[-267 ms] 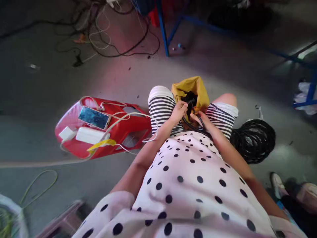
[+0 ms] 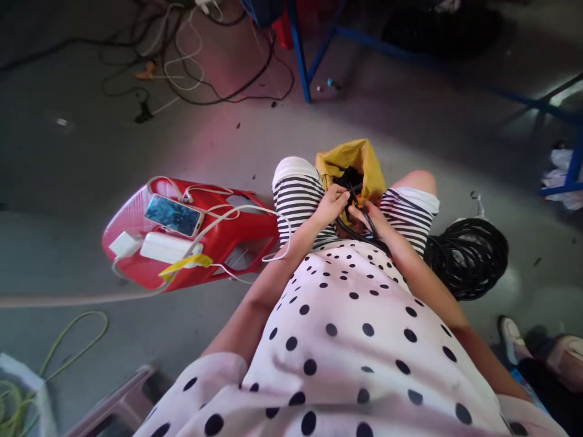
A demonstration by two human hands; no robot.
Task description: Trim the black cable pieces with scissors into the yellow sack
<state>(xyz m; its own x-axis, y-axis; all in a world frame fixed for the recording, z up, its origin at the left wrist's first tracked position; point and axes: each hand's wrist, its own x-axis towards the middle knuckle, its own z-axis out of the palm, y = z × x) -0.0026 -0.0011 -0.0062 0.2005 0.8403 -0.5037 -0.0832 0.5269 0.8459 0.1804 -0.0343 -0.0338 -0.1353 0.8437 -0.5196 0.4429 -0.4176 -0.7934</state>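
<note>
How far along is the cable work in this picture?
Done: black pieces already sit in the yellow bag. In hand: both the left hand and right hand grip a black cable at the bag's mouth. Left: a big cable coil on the floor.

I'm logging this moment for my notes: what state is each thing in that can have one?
Yellow bag: open at the top, held between the knees.
Black cable: gripped in both hands over the bag's mouth.
Left hand: closed on the cable.
Right hand: closed on the cable.
Cable coil: wound up, lying on the floor.
Phone: face up on the red stool, cord plugged in.
Red stool: tipped on its side.
</note>
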